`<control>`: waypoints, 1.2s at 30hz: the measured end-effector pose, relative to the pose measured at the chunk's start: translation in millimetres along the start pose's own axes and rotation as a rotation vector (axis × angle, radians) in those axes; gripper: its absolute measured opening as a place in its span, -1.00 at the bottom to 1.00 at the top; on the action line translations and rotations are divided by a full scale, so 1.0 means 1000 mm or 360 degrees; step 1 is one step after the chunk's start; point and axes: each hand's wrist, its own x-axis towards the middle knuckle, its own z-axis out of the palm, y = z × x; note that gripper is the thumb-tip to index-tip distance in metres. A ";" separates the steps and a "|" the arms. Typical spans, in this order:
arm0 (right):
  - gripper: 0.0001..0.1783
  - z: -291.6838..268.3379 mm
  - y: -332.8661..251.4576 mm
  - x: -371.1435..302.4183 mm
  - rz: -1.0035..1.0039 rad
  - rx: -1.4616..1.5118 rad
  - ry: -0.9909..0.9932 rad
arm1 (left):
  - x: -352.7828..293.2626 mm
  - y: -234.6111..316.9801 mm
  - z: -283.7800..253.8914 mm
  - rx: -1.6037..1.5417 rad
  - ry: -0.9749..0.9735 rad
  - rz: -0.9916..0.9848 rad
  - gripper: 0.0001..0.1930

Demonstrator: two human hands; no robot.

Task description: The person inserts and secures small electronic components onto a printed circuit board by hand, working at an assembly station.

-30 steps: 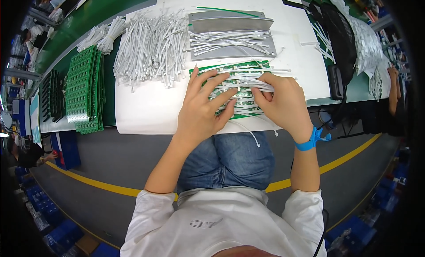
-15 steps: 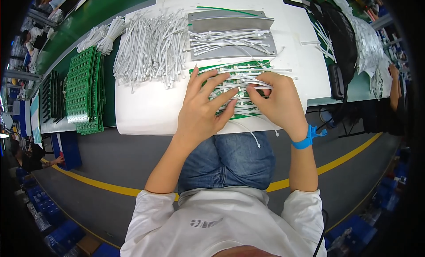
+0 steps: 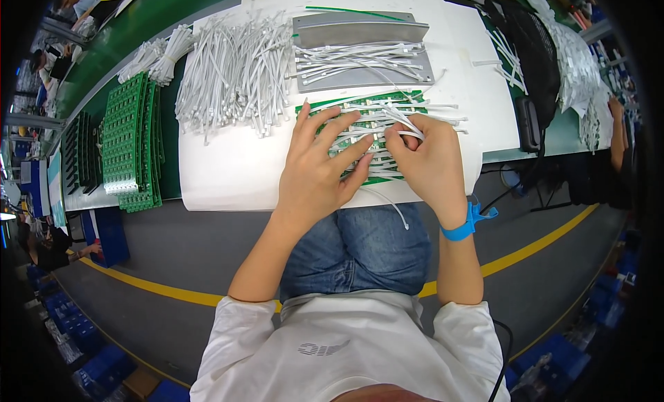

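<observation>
In front of me on the white sheet lies a green circuit board panel (image 3: 408, 95), crossed by several thin white cables with small white ends. My left hand (image 3: 311, 170) rests over its left side, fingers spread on the cables and board. At the right side my right hand (image 3: 432, 160), with a blue wrist strap, pinches white cables (image 3: 400, 118) between thumb and fingers. Their held ends are partly hidden by the fingers. One loose cable (image 3: 391, 200) hangs past the sheet's near edge.
A large heap of white cables (image 3: 232, 77) lies at the left. Behind the panel, a grey metal bracket (image 3: 363, 34) carries more cables. Stacked green boards (image 3: 124, 139) stand far left; a black mesh bag (image 3: 532, 49) lies at the right. Other people work nearby.
My right hand has shifted slightly left, its wrist turned inward, and the pinched cables now point up and left. My left hand has stayed nearly in place.
</observation>
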 end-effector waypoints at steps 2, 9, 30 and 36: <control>-0.77 0.000 0.000 0.000 -0.0003 0.0038 0.0003 | 0.001 0.000 0.000 -0.0009 -0.0004 -0.0006 -0.73; -0.80 0.003 -0.012 0.001 -0.0125 -0.0278 0.0032 | 0.001 0.001 0.000 0.0004 -0.0013 -0.0012 -0.74; -0.79 -0.006 0.005 0.017 -0.0327 -0.0012 -0.0243 | 0.000 0.002 -0.004 0.0023 -0.0027 -0.0027 -0.75; -0.83 -0.008 0.004 0.011 -0.0266 -0.0048 -0.0188 | 0.002 0.001 0.001 -0.0009 -0.0043 -0.0030 -0.71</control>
